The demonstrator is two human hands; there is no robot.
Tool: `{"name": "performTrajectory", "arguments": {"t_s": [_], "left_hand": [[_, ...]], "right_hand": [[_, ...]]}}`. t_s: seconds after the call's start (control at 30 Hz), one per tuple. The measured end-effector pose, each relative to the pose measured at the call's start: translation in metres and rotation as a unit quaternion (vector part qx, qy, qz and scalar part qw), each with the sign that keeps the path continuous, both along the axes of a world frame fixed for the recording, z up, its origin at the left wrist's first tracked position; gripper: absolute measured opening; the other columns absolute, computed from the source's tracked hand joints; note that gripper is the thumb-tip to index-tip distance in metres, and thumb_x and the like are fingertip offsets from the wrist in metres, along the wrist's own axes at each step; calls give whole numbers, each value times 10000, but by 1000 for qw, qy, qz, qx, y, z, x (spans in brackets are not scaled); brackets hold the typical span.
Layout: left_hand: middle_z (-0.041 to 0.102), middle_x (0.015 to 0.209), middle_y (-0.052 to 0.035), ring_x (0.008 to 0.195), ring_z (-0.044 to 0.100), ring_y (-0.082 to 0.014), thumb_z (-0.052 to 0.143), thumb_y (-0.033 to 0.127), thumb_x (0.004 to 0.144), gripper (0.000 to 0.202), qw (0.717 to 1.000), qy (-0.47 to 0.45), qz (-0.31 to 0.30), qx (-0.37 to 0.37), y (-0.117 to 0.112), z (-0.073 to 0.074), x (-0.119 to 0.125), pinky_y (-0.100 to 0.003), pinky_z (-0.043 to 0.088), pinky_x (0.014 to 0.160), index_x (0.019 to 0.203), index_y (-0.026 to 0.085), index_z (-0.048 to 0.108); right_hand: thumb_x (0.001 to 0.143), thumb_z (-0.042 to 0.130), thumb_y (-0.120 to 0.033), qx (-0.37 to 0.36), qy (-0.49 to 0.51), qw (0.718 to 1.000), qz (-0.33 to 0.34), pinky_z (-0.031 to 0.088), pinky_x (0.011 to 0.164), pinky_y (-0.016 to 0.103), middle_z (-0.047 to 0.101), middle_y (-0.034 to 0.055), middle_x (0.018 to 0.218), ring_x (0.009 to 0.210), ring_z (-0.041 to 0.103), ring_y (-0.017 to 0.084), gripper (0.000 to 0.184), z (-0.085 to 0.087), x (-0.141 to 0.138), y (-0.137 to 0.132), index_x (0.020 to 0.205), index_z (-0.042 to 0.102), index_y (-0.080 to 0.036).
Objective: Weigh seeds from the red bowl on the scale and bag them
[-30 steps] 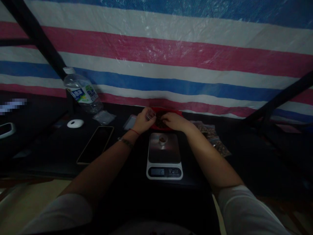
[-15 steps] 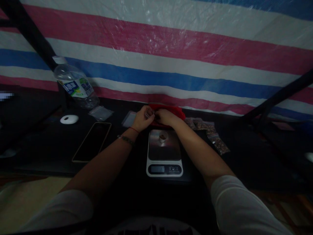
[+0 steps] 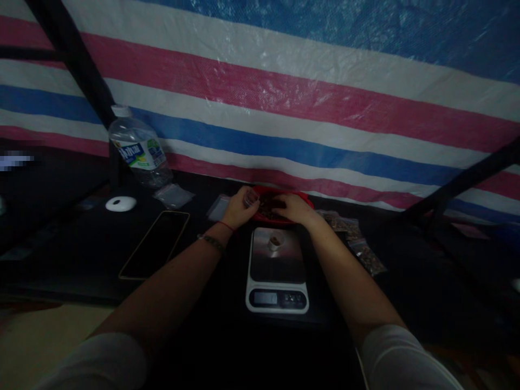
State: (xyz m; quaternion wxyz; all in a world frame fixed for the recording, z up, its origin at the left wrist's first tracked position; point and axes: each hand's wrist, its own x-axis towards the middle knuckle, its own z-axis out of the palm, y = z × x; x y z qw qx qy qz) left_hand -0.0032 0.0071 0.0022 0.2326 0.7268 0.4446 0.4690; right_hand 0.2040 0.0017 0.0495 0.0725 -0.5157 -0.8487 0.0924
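My left hand is closed around a small clear container, held at the left rim of a red tray. Small brown pieces lie in the tray; they are too dark to name. My right hand reaches over them from the right, fingers apart and bent down, with nothing visible in its grasp. Nearer to me is a digital kitchen scale with a metal top. On it stands a small white cup holding a little brown matter.
Several filled zip bags lie right of the tray. To the left are clear bags, a phone, a white oval case and a large plastic bottle. A striped tarp hangs behind the black table.
My right hand has shifted slightly right, its fingers are more spread, and more of the tray's contents shows. My left hand keeps the clear container. The camera view has tilted a little.
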Motion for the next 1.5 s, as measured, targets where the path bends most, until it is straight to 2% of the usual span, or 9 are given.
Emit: {"name": "performTrajectory", "arguments": {"t_s": [0.1,0.3,0.6,0.8,0.87,0.97,1.17,1.3,1.5], "left_hand": [[636,836,-5,737,609,-140,582,287,769,217,1000,6,-9,9,1,0,0,-250,479,674,960,205,518],[644,825,-1,721,614,-144,583,310,770,239,1000,18,-5,8,4,-1,0,-254,477,662,979,215,518],[657,842,-5,735,618,-142,589,305,770,239,1000,16,9,5,6,-2,-2,-250,483,673,980,209,527],[649,850,-5,751,612,-140,584,310,770,248,1000,16,7,2,8,-4,-2,-244,479,687,987,202,529],[646,859,-7,757,612,-139,580,308,773,250,1000,12,1,9,8,-5,-2,-244,477,695,993,201,528],[644,856,-7,762,611,-141,582,305,772,250,1000,10,2,14,9,-6,-2,-247,475,703,993,200,529],[636,848,-4,745,600,-137,579,306,774,237,1000,19,-2,9,7,-3,-2,-242,471,682,982,201,533],[629,836,4,730,594,-129,579,298,774,223,1000,18,-6,3,5,-1,-2,-232,468,665,971,203,537],[641,829,4,719,594,-130,585,310,768,257,1000,13,6,9,5,-2,-3,-238,466,665,992,195,538]], "right_hand": [[780,655,-299,-37,-17,999,24,440,921,282,649,123,1188,1063,609,227,459,0,0,-4,1211,614,-145],[782,599,-129,-26,-29,999,20,423,923,250,690,90,1103,1024,623,190,306,-5,-4,-1,1073,692,-150],[781,586,-121,-1,-26,1000,6,436,866,244,714,66,1020,947,640,179,251,-6,1,2,994,712,-165],[768,586,-85,2,-3,1000,30,443,832,251,715,73,984,910,639,184,235,-11,2,3,948,719,-158],[760,593,-82,5,7,999,37,445,821,262,715,76,970,898,638,191,225,-5,3,1,932,722,-151],[754,587,-79,8,31,998,55,444,794,269,714,63,930,859,636,184,222,17,1,-12,912,721,-157],[765,584,-113,-57,51,988,135,435,730,235,699,28,890,804,620,144,193,68,-12,-69,884,716,-189],[758,575,-82,-72,19,986,150,424,748,244,692,40,869,809,615,149,195,71,-22,-88,847,718,-181],[766,571,-75,-63,-17,986,155,408,730,257,675,46,837,789,596,155,160,67,-29,-93,794,695,-173]]}}
